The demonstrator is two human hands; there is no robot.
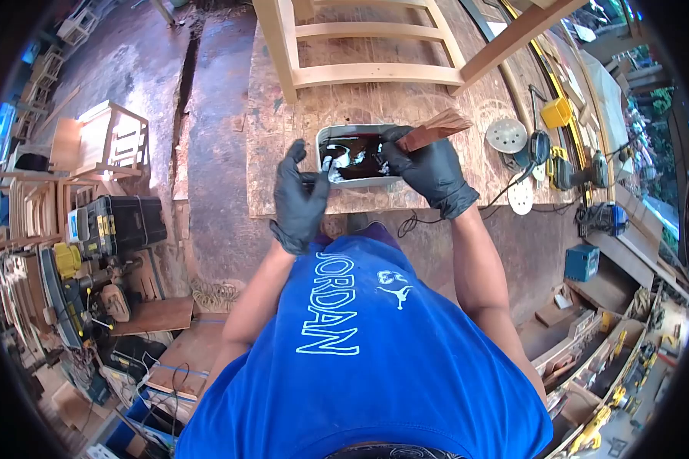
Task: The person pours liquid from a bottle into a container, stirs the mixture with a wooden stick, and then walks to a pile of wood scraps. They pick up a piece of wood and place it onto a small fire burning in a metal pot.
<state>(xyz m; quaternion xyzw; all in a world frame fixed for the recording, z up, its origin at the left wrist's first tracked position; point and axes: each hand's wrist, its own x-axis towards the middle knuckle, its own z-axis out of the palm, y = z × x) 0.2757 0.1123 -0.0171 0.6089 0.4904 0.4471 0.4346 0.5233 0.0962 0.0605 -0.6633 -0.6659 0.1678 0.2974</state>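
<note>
A pale rectangular tub point(356, 183) on the workbench holds dark, glossy liquid point(356, 149). My left hand point(298, 195), in a black glove, is at the tub's left side; its fingers are apart and one fingertip shows pale over the rim. My right hand point(436, 172), also gloved in black, is closed at the tub's right edge. From it a flat, reddish-brown paintbrush point(436, 130) juts up to the right, its wider end away from the tub. The fingers hide part of the brush and of the tub's right end.
Beyond the tub stands a light wooden frame with slats point(375, 74). To the right on the bench are a round sanding disc point(506, 135), a power drill point(561, 170) and a yellow box point(556, 113). A dark cable point(429, 219) hangs along the front edge. Black toolbox point(134, 226) stands left.
</note>
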